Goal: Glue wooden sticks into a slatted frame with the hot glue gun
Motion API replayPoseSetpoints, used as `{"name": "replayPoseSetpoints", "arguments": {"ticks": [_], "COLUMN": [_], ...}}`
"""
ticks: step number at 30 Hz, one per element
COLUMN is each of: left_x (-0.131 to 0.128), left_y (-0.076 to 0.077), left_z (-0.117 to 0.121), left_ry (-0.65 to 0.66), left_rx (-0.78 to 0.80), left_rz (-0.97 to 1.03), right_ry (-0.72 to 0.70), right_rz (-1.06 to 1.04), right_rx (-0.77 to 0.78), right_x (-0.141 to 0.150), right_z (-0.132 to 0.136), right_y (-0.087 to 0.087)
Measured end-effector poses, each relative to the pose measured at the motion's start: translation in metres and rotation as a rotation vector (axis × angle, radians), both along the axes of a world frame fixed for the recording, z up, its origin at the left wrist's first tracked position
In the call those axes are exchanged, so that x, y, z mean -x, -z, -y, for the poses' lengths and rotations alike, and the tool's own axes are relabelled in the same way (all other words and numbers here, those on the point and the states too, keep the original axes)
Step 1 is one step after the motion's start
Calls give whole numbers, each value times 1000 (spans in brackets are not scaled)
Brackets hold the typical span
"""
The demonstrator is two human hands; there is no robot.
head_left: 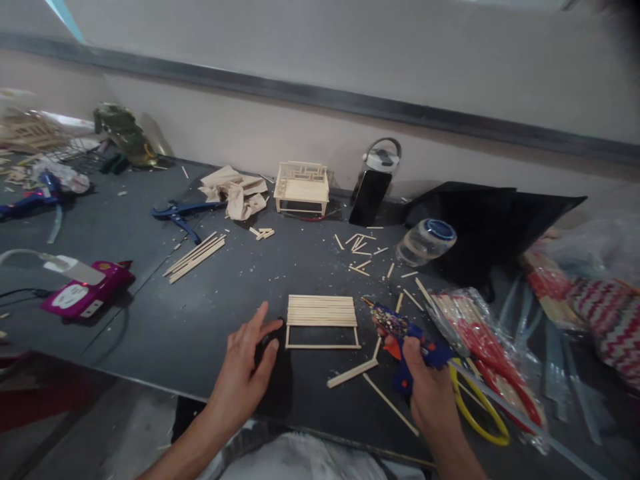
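Note:
In front of me lies a flat panel of thin wooden sticks [321,311], its upper part filled side by side and its lower part an open frame. My left hand [251,350] is just left of the panel with fingers apart, holding nothing. A blue hot glue gun [407,333] is gripped in my right hand [425,380], its nozzle pointing left at the panel's upper right corner. A clear glue stick [515,413] trails from the back of the gun. Loose wooden sticks [353,373] lie below the panel.
Behind stand a small wooden model bench [302,190], a phone [370,197] and a jar [425,241]. Blue cutters [183,215] and sticks [196,257] lie left, near a purple power strip [87,290]. Yellow-handled scissors [480,407] and bagged sticks [485,347] are at right.

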State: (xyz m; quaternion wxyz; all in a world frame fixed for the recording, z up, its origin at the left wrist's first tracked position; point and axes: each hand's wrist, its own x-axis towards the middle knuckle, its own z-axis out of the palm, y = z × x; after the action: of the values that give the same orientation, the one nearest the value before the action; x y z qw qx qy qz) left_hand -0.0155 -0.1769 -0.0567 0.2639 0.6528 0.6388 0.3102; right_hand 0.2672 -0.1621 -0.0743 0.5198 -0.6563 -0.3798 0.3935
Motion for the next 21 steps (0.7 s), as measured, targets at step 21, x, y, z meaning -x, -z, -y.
{"name": "replayPoseSetpoints", "arguments": {"ticks": [21], "left_x": [-6], "left_y": [5], "left_z": [1], "left_ry": [-5], "left_rx": [6], "left_rz": [-50], "right_ry": [-109], "right_rz": [120], "right_rx": [48], "right_x": [19], "right_z": [-2], "right_y": [-14]}}
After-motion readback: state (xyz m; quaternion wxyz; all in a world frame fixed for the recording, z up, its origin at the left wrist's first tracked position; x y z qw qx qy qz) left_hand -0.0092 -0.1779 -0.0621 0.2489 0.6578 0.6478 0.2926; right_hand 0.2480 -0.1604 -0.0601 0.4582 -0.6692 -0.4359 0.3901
